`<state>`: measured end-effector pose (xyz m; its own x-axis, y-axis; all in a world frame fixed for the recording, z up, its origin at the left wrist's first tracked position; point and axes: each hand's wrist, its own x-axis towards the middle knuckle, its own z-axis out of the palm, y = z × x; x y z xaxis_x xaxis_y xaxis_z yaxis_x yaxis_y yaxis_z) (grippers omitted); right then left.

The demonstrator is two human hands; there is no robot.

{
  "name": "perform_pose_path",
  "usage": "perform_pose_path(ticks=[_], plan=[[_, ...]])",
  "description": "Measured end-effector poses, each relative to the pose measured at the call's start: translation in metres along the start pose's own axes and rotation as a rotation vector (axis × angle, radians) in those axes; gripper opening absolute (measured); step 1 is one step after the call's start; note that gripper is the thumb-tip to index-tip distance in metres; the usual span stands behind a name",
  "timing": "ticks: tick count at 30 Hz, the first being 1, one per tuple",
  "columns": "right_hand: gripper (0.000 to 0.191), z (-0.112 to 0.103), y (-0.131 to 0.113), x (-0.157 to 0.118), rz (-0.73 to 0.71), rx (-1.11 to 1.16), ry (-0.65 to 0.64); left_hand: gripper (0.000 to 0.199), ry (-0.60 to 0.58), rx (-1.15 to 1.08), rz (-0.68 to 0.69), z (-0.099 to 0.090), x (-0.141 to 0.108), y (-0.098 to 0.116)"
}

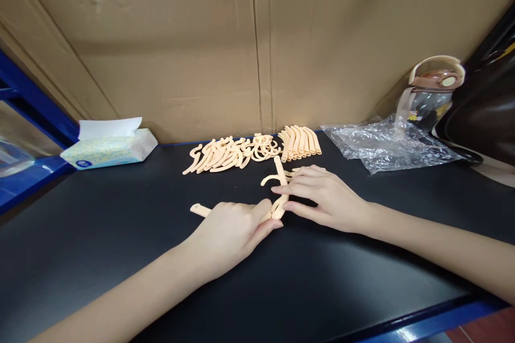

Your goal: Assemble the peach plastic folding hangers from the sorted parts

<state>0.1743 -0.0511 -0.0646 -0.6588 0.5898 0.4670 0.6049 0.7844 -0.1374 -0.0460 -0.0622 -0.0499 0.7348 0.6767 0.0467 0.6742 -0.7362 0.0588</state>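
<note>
My left hand [233, 233] is closed around a beige plastic hanger arm; its flat holed end [200, 210] sticks out on the left. A second beige hanger arm [280, 174] points away from me, its near end meeting the first by my left thumb and forefinger. My right hand [322, 198] has its thumb and fingers at the right side of this second arm, gripping it. A curved hook piece [269, 178] shows just left of that arm. More beige pieces lie partly hidden behind my right fingers. How the two arms join is covered by my left fingers.
Behind my hands lie a pile of beige S-shaped pieces [219, 154], several hooks [263, 146] and a row of curved arms [300, 143]. A tissue pack [110, 150] stands at the left. Clear plastic bags [390, 144] and a bottle [430, 96] are at the right, before a cardboard wall [181, 53].
</note>
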Motion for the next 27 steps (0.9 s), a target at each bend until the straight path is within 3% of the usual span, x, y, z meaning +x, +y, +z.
perform_pose_path(ticks=[5,12,16,27], plan=[[0.029,-0.0009,-0.0011,0.0027,0.062,0.027,-0.034,0.028,-0.010,-0.042,-0.005,-0.0020,-0.0006,0.0021],[0.019,-0.0001,0.0018,0.0040,0.254,0.054,-0.046,0.017,0.041,-0.043,0.041,-0.0011,-0.0035,0.0056],[0.010,-0.0001,0.0015,0.0041,0.246,0.032,-0.055,0.013,0.070,0.011,0.072,-0.0004,-0.0045,0.0046],[0.027,0.0033,0.0078,-0.0018,0.155,-0.057,-0.069,0.011,0.128,-0.006,-0.034,-0.0010,0.0006,-0.0007]])
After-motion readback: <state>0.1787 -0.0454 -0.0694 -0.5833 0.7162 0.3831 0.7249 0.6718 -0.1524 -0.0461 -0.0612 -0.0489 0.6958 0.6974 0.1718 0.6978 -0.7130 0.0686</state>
